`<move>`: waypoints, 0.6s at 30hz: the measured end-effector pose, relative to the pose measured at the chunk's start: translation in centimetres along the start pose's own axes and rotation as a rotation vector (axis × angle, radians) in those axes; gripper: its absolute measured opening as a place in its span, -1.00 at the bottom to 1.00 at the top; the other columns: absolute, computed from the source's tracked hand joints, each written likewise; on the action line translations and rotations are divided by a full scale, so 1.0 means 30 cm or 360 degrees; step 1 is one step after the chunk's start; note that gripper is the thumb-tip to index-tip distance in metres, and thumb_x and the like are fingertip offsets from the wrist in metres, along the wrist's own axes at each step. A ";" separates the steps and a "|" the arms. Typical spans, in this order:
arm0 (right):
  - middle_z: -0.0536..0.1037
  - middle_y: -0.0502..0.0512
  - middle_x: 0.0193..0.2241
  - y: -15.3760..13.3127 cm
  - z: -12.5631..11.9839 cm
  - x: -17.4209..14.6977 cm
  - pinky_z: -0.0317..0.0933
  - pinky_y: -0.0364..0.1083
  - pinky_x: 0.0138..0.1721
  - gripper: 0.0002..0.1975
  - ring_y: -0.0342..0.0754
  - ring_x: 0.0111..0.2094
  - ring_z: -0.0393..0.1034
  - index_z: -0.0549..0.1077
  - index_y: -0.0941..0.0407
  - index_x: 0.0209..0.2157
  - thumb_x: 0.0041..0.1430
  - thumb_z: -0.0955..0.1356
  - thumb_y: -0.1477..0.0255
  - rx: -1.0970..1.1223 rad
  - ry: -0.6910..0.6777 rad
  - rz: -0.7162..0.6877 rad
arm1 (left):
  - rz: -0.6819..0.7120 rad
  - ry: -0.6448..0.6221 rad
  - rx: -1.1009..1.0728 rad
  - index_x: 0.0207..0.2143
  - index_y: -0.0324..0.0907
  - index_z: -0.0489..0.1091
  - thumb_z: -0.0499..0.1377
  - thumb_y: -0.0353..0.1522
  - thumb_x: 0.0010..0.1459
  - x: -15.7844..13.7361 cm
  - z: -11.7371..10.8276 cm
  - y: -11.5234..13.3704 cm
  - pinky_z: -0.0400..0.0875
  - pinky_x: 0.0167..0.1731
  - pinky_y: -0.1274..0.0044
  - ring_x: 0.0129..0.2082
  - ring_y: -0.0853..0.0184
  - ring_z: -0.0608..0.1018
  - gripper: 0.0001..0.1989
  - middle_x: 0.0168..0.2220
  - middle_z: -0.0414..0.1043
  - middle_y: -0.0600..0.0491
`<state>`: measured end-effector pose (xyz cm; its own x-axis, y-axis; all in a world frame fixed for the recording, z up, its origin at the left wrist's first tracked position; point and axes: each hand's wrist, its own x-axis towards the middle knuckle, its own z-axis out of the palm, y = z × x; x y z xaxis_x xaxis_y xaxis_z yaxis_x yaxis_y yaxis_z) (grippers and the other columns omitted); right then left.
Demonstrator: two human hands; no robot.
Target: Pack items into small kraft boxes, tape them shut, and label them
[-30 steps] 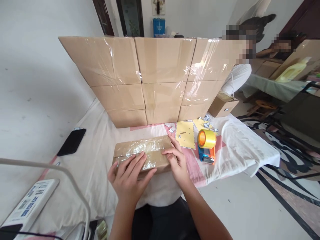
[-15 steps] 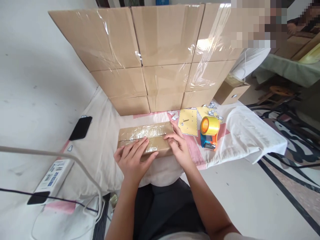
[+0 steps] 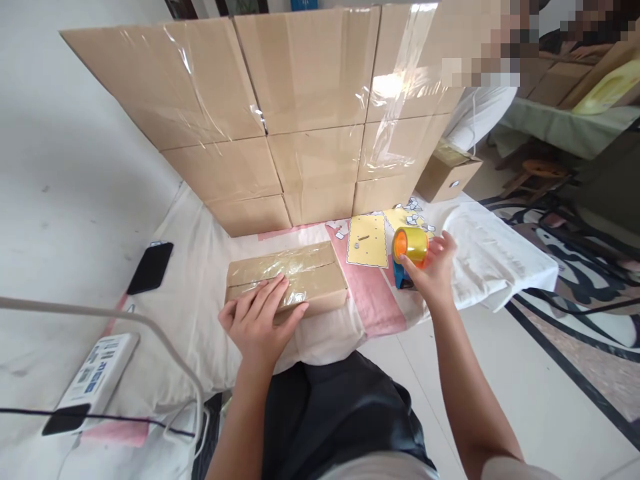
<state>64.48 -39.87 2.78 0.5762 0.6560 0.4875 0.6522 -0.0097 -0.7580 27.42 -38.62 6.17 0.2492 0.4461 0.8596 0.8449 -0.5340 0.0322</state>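
A small cardboard box with clear tape over its top seam lies on the cloth before me. My left hand rests on its left part, fingers stretched over the top and thumb along the near edge. Right of the box stands a tape dispenser, blue and orange, carrying a roll of yellowish tape. My right hand is at the dispenser's near right side, thumb and fingers spread apart around it. The thumb overlaps the roll in view; whether it touches is unclear. The hand hides part of the dispenser.
Stacked taped cartons form a wall behind the box. Yellow paper with scraps lies near the dispenser. A black phone and a white power strip are at left. Another carton stands back right, near a person's white sleeve.
My right hand has left the box and moved right to the tape dispenser, its fingers spreading. My left hand stays on the box. The view has shifted slightly.
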 end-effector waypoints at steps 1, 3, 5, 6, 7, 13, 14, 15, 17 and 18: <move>0.31 0.38 0.19 0.009 0.011 0.025 0.35 0.29 0.14 0.08 0.27 0.19 0.33 0.08 0.11 0.36 -0.10 0.55 0.07 -0.0021 -0.0076 0.0107 | -0.0006 0.0002 -0.0004 0.12 0.03 0.51 0.39 -0.10 0.16 -0.002 0.001 0.001 0.10 0.00 0.33 -0.18 0.16 0.62 -0.51 -0.05 0.69 0.07; 0.37 0.38 0.18 0.007 0.041 0.056 0.31 0.27 0.20 -0.02 0.28 0.23 0.30 0.18 0.12 0.32 -0.07 0.54 0.10 -0.0045 -0.0142 0.0253 | -0.0022 -0.0001 -0.0024 0.12 0.03 0.51 0.39 -0.11 0.16 -0.005 -0.001 0.003 0.10 0.00 0.33 -0.17 0.15 0.62 -0.51 -0.05 0.69 0.06; 0.39 0.38 0.20 -0.008 0.066 0.064 0.27 0.26 0.24 -0.10 0.28 0.25 0.28 0.26 0.11 0.29 -0.03 0.54 0.12 -0.0010 -0.0141 0.0284 | -0.0043 -0.0016 -0.0046 0.14 0.04 0.50 0.38 -0.11 0.17 -0.010 -0.006 0.007 0.10 0.01 0.32 -0.15 0.13 0.62 -0.50 -0.04 0.68 0.06; 0.40 0.38 0.21 -0.016 0.073 0.061 0.27 0.26 0.25 -0.11 0.27 0.24 0.30 0.28 0.11 0.28 -0.03 0.54 0.12 0.0042 -0.0144 0.0283 | -0.0055 -0.0028 -0.0055 0.15 0.05 0.49 0.38 -0.12 0.17 -0.013 -0.008 0.009 0.10 0.01 0.32 -0.13 0.13 0.62 -0.50 -0.03 0.68 0.05; 0.41 0.37 0.21 -0.025 0.078 0.054 0.28 0.25 0.24 -0.11 0.26 0.23 0.33 0.28 0.11 0.28 -0.03 0.55 0.11 0.0118 -0.0157 0.0288 | -0.0064 -0.0039 -0.0064 0.15 0.06 0.49 0.38 -0.12 0.17 -0.016 -0.009 0.010 0.10 0.03 0.32 -0.12 0.12 0.62 -0.50 -0.03 0.68 0.05; 0.54 0.22 0.12 -0.120 0.067 -0.048 0.46 0.12 0.09 -0.19 0.13 0.07 0.53 0.32 0.04 0.22 -0.03 0.59 0.17 0.1006 -0.0267 0.0391 | -0.0149 0.0025 -0.0092 0.08 0.05 0.53 0.39 -0.15 0.14 -0.010 0.041 -0.007 0.07 0.08 0.29 -0.09 0.11 0.62 -0.56 -0.05 0.69 0.06; 0.58 0.18 0.08 -0.146 0.062 -0.070 0.48 0.10 0.07 -0.22 0.10 0.04 0.55 0.33 0.02 0.19 -0.03 0.59 0.19 0.1135 -0.0280 0.0411 | -0.0180 0.0048 -0.0084 0.06 0.04 0.54 0.39 -0.16 0.14 -0.002 0.058 -0.016 0.06 0.09 0.28 -0.09 0.11 0.62 -0.58 -0.06 0.69 0.06; 0.62 0.15 0.00 -0.174 0.056 -0.091 0.50 0.09 0.03 -0.25 0.08 -0.02 0.58 0.35 0.01 0.18 -0.03 0.60 0.21 0.1231 -0.0294 0.0429 | -0.0210 0.0069 -0.0074 0.04 0.04 0.55 0.39 -0.16 0.14 0.010 0.074 -0.025 0.06 0.10 0.27 -0.09 0.10 0.62 -0.60 -0.06 0.69 0.06; 0.66 0.08 -0.19 -0.234 0.039 -0.129 0.53 0.07 -0.07 -0.26 0.06 -0.16 0.62 0.36 0.00 0.16 -0.03 0.61 0.23 0.1358 -0.0340 0.0449 | -0.0282 0.0112 -0.0083 -0.02 0.03 0.57 0.39 -0.17 0.14 0.038 0.096 -0.034 0.06 0.13 0.23 -0.08 0.09 0.61 -0.66 -0.05 0.69 0.04; 0.66 0.05 -0.27 -0.263 0.028 -0.146 0.53 0.06 -0.12 -0.27 0.06 -0.22 0.62 0.36 0.00 0.16 -0.02 0.61 0.24 0.1411 -0.0389 0.0437 | -0.0333 0.0127 -0.0138 -0.05 0.01 0.58 0.38 -0.18 0.16 0.052 0.098 -0.029 0.08 0.15 0.22 -0.06 0.09 0.61 -0.69 -0.03 0.68 0.02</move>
<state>56.39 -42.01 6.27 0.4695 0.8560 0.2162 -0.1577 0.3223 -0.9334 28.46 -35.35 5.99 0.0318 0.4971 0.8671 0.8294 -0.4973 0.2546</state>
